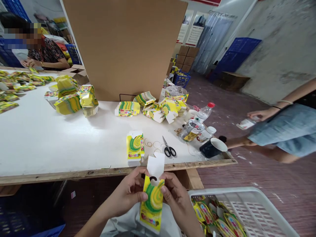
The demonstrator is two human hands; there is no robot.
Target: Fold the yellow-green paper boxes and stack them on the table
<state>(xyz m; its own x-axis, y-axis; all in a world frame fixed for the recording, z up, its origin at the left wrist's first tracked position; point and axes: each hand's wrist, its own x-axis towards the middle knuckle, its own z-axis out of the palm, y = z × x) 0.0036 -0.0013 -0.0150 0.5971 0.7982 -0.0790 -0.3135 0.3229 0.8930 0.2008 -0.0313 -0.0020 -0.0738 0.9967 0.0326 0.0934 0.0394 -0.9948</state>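
Between my two hands, over my lap at the table's front edge, is a small yellow and green printed carton (152, 204), its white top flap raised. My left hand (132, 191) grips its left side, thumb on the printed front. On the opposite side, my right hand (172, 192) pinches the upper edge near the opening. A dark curved shape shows at the carton's mouth; I cannot make out what it is. Just beyond, a stack of flat cartons (135, 146) stands on the table beside rubber bands (148, 142) and black-handled scissors (169, 149).
Bundled cartons (70, 97) stand on the white table (49, 141). A dark mug (212, 147), a clear jar (191, 130) and a red-capped bottle (204, 112) crowd its right end. A white basket (256, 204) holds cartons at lower right. One person sits far left; another stands right.
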